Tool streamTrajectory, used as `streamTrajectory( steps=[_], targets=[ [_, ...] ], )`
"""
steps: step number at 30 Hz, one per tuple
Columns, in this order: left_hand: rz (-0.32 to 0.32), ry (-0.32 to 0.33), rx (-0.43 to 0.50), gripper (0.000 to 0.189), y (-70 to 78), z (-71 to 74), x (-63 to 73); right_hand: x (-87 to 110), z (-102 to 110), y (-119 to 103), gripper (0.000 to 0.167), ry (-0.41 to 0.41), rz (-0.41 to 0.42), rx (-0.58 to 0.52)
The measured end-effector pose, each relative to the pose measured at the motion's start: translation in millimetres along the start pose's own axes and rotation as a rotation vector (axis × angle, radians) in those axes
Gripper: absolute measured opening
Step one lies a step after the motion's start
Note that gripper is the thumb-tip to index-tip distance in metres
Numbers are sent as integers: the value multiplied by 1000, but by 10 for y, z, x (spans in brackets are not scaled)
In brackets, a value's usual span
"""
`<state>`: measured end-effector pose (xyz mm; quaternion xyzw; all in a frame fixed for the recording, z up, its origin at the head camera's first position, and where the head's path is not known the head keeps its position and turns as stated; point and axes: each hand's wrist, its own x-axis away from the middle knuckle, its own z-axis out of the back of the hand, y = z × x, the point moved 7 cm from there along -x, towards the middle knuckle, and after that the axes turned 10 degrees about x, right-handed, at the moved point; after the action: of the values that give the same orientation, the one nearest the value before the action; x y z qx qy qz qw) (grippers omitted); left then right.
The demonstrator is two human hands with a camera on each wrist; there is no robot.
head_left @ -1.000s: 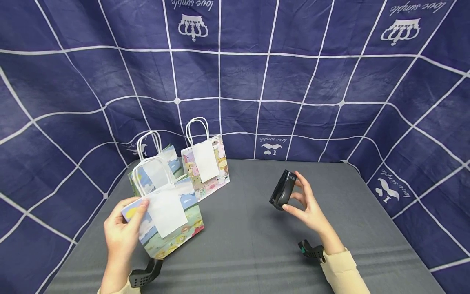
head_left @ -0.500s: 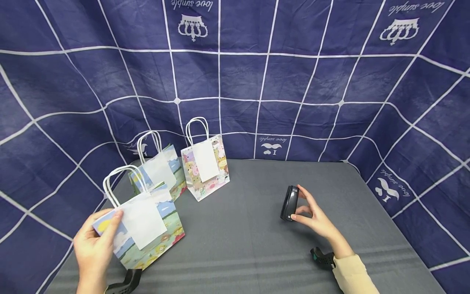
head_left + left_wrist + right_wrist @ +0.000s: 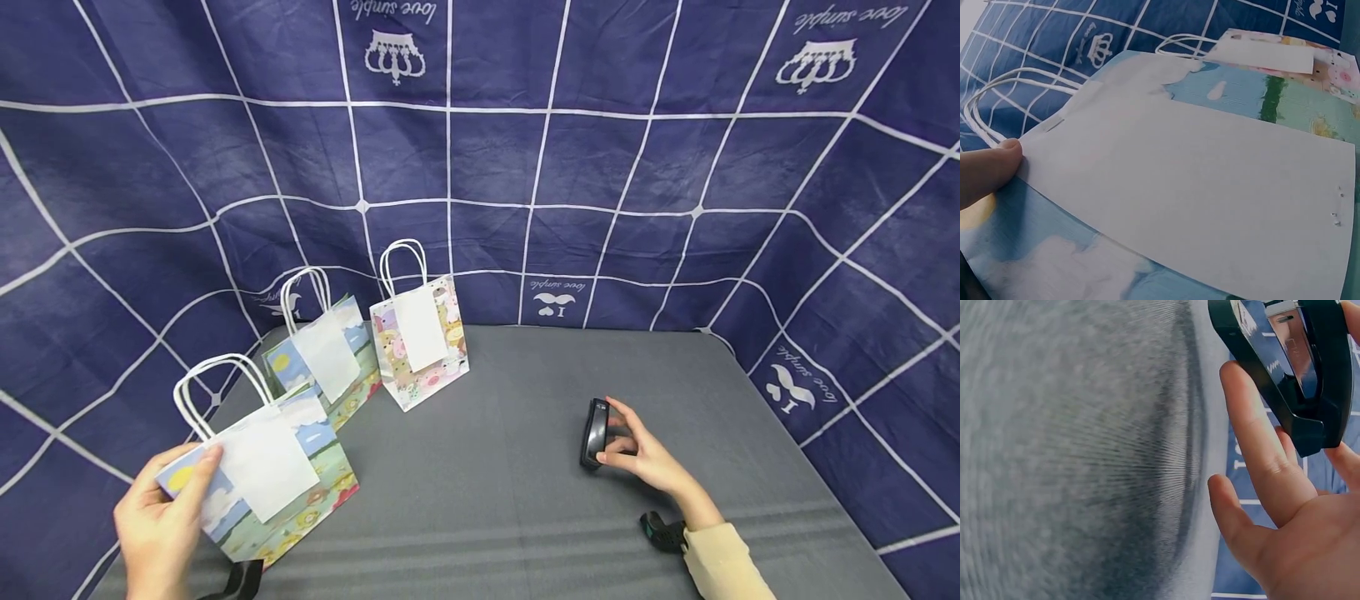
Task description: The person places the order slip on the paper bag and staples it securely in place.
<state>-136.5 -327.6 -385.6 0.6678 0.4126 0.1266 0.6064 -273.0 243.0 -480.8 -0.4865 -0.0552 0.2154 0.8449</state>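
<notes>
My left hand pinches the top left corner of a paper gift bag with a cartoon meadow print and white twisted handles. A blank white paper lies over the bag's front. In the left wrist view, small staple marks show near one edge of that paper, and my thumb presses its corner by the handles. On the right, my right hand grips a black stapler between thumb and fingers, low over the table. The stapler's jaws point away from the palm in the right wrist view.
Behind the held bag stands a similar meadow bag with a white paper on it. Beside it is an animal-print bag, also with a white paper. A grey table meets blue gridded cloth at back and sides.
My left hand has carried the bag left and toward me, away from the other bags. My right hand has moved the stapler slightly right and down toward the table, turning it more upright in view.
</notes>
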Motion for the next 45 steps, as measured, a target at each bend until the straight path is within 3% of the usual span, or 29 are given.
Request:
streamTrajectory(
  steps=[3, 7, 11, 16, 27, 33, 41, 43, 45],
  targets=[
    [18, -4, 4, 23, -32, 20, -2, -8, -13, 44, 87, -2, -7, -2],
    [91, -11, 42, 27, -107, 43, -4, -23, -6, 80, 86, 10, -21, 6],
    [102, -21, 95, 34, -134, 49, 11, -56, 13, 72, 85, 29, 7, 70],
    [57, -37, 231, 45, -114, 19, 51, -96, 27, 68, 84, 31, 15, 143],
    [-68, -47, 430, 51, -34, -12, 55, -104, 17, 52, 85, -5, -25, 120],
    [-166, -89, 557, 52, 13, -33, 63, -102, 33, 144, 85, 18, -98, 168],
    [-248, -78, 572, 54, 118, -38, 72, -98, 64, 154, 85, 51, -101, 184],
    [-272, -70, 553, 54, 148, -38, 71, -90, 70, 139, 84, 54, -94, 192],
    [-301, -44, 454, 54, 191, -32, 73, -85, 72, 132, 83, 53, -96, 188]
  ],
)
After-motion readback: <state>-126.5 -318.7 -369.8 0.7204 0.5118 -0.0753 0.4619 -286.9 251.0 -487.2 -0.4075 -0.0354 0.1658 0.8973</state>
